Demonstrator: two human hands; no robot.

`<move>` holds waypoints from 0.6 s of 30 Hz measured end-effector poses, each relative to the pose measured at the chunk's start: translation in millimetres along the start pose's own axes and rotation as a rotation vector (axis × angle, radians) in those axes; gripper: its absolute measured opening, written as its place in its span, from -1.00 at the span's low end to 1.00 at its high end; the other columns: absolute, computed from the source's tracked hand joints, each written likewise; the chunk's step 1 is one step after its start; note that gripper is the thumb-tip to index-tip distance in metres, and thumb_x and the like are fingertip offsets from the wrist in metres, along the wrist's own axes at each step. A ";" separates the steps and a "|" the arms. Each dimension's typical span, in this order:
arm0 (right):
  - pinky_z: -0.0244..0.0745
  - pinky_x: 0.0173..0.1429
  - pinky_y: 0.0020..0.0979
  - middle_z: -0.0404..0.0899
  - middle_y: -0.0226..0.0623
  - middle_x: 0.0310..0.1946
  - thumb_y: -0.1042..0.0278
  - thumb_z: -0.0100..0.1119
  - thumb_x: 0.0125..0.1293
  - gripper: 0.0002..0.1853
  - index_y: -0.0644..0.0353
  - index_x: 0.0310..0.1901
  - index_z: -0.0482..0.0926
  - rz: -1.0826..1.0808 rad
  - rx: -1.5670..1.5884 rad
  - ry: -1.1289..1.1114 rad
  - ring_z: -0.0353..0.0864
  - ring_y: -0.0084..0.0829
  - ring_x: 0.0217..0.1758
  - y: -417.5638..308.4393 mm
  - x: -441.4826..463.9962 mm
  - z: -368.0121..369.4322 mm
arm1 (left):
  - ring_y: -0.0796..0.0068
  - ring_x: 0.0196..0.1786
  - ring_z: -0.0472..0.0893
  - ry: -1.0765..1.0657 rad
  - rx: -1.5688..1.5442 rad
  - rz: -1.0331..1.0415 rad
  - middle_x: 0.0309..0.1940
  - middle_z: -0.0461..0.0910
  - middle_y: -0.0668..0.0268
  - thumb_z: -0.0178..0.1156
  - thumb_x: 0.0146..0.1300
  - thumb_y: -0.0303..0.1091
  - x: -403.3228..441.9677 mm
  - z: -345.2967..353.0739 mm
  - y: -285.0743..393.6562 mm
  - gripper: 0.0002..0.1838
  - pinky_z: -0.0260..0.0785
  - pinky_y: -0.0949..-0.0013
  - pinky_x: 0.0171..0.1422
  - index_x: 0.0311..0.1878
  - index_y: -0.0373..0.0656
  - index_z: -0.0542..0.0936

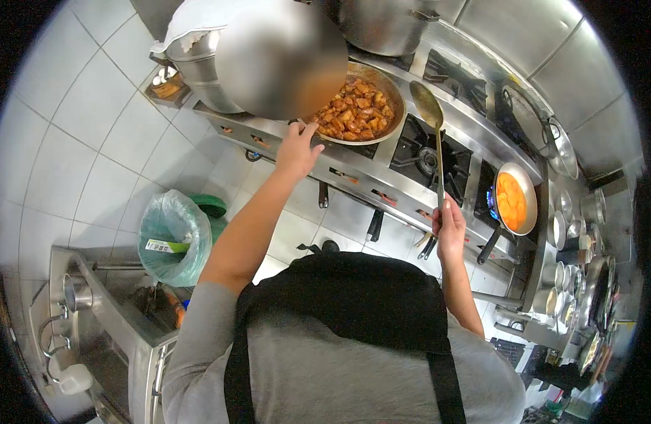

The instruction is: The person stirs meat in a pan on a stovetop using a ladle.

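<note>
My right hand (449, 227) is closed around the long handle of a metal serving spoon (428, 106). The spoon points up and away from me, its sauce-smeared bowl above the stove, between a large pan and a free burner. My left hand (297, 152) is at the near left edge of the large pan (401, 116). Its fingers curl around what looks like the pan's black handle (293, 122), and the thumb sticks out. Browned, sauced chunks of food (357, 109) fill the pan. A blurred patch hides the pan's left part.
To the right, a small frying pan (531, 201) with orange food sits over a blue flame, its black handle toward me. A big pot (385, 28) stands at the back. A lined bin (173, 237) and sink counter (138, 353) are at left; several bowls (558, 275) are at right.
</note>
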State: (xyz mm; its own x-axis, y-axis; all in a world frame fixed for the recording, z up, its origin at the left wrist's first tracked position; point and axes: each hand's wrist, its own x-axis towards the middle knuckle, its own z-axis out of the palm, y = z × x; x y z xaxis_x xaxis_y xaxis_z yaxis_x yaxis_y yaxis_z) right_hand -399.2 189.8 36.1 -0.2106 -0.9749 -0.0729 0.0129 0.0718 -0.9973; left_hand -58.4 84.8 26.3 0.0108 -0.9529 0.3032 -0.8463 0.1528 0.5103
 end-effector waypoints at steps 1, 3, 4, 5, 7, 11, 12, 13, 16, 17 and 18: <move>0.08 -0.56 -0.67 0.34 -0.57 -0.58 0.22 -0.10 0.46 -0.65 0.16 0.17 0.46 0.012 -0.009 -0.003 0.18 -0.76 -0.61 0.8 6.3 0.5 | 0.04 0.01 0.49 0.043 0.018 -0.020 -0.01 0.42 0.10 0.32 0.08 -0.28 5.4 8.6 -3.2 -0.54 0.38 0.12 0.06 0.08 -0.05 0.48; 0.06 -0.55 -0.67 0.31 -0.59 -0.58 0.24 -0.09 0.46 -0.65 0.18 0.18 0.45 0.006 -0.044 -0.031 0.16 -0.77 -0.60 6.4 21.4 1.2 | 0.05 -0.03 0.51 -0.001 0.026 -0.028 -0.07 0.46 0.13 0.34 0.04 -0.32 13.5 16.9 -15.1 -0.57 0.39 0.13 0.02 0.03 -0.06 0.51; 0.06 -0.55 -0.67 0.30 -0.60 -0.58 0.24 -0.09 0.46 -0.65 0.18 0.18 0.45 0.000 -0.062 -0.045 0.15 -0.78 -0.59 7.3 29.0 1.6 | 0.06 -0.05 0.52 -0.020 0.029 -0.031 -0.09 0.48 0.14 0.34 0.03 -0.34 18.0 18.3 -21.2 -0.59 0.40 0.13 0.00 0.00 -0.06 0.52; 0.03 -0.54 -0.67 0.26 -0.62 -0.59 0.28 -0.09 0.45 -0.65 0.21 0.18 0.44 0.017 -0.048 -0.071 0.13 -0.78 -0.58 7.4 34.9 2.3 | 0.07 -0.06 0.52 -0.002 0.018 -0.024 -0.11 0.49 0.16 0.34 0.01 -0.36 22.1 19.3 -27.0 -0.59 0.40 0.14 -0.01 -0.02 -0.06 0.53; 0.02 -0.54 -0.67 0.26 -0.62 -0.59 0.31 -0.09 0.45 -0.66 0.19 0.18 0.43 0.039 -0.073 -0.066 0.13 -0.78 -0.59 3.3 41.1 7.7 | 0.08 -0.08 0.53 0.033 -0.003 -0.007 -0.15 0.51 0.18 0.35 -0.02 -0.40 26.5 12.4 -33.7 -0.60 0.40 0.14 -0.04 -0.05 -0.07 0.54; 0.00 -0.55 -0.67 0.25 -0.63 -0.59 0.34 -0.07 0.43 -0.68 0.14 0.17 0.41 0.050 -0.080 -0.043 0.12 -0.78 -0.59 -5.4 43.8 16.0 | 0.08 -0.10 0.53 0.043 0.000 0.058 -0.16 0.50 0.20 0.36 -0.05 -0.42 46.2 11.7 -66.3 -0.59 0.40 0.14 -0.05 -0.06 -0.06 0.54; 0.00 -0.55 -0.67 0.26 -0.62 -0.59 0.34 -0.07 0.42 -0.68 0.13 0.17 0.40 0.054 -0.090 -0.039 0.12 -0.78 -0.59 -1.6 45.8 15.3 | 0.08 -0.10 0.53 0.050 0.000 0.061 -0.16 0.50 0.20 0.36 -0.05 -0.43 51.2 9.6 -71.5 -0.59 0.40 0.14 -0.05 -0.07 -0.06 0.54; 0.00 -0.55 -0.66 0.26 -0.62 -0.59 0.34 -0.06 0.42 -0.69 0.11 0.16 0.40 0.061 -0.098 -0.033 0.12 -0.78 -0.59 5.3 46.7 12.2 | 0.07 -0.10 0.53 0.053 0.000 0.064 -0.16 0.50 0.20 0.36 -0.06 -0.44 55.6 7.9 -76.8 -0.60 0.40 0.14 -0.05 -0.07 -0.06 0.54; 0.03 -0.55 -0.66 0.27 -0.61 -0.58 0.36 -0.05 0.40 -0.70 0.05 0.14 0.42 0.090 -0.127 0.035 0.13 -0.77 -0.58 10.5 32.4 20.5 | 0.06 -0.08 0.51 0.045 0.027 0.069 -0.15 0.49 0.19 0.35 -0.06 -0.48 66.6 1.2 -88.5 -0.61 0.39 0.14 -0.04 -0.09 -0.07 0.53; 0.03 -0.54 -0.66 0.27 -0.61 -0.58 0.37 -0.05 0.40 -0.70 0.05 0.14 0.43 0.099 -0.122 0.053 0.13 -0.77 -0.58 12.1 27.6 24.1 | 0.04 -0.04 0.50 0.016 0.016 0.052 -0.13 0.49 0.18 0.34 -0.05 -0.50 71.9 -1.9 -93.2 -0.61 0.37 0.12 -0.01 -0.09 -0.07 0.53; 0.04 -0.54 -0.66 0.27 -0.61 -0.58 0.38 -0.04 0.39 -0.70 0.05 0.13 0.43 0.105 -0.117 0.071 0.13 -0.77 -0.58 12.8 21.7 28.4 | 0.03 -0.01 0.48 -0.010 0.006 0.037 -0.12 0.49 0.17 0.32 -0.04 -0.51 77.6 -5.2 -98.7 -0.62 0.35 0.10 0.03 -0.09 -0.08 0.52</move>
State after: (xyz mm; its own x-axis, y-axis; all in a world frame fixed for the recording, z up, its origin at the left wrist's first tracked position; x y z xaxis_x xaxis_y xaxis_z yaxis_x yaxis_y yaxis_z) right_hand -375.9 163.5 21.7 -0.2822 -0.9437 -0.1725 -0.0741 0.2008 -0.9768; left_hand 28.7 -2.9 3.7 -0.0258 -0.9494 0.3132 -0.8490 0.1862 0.4945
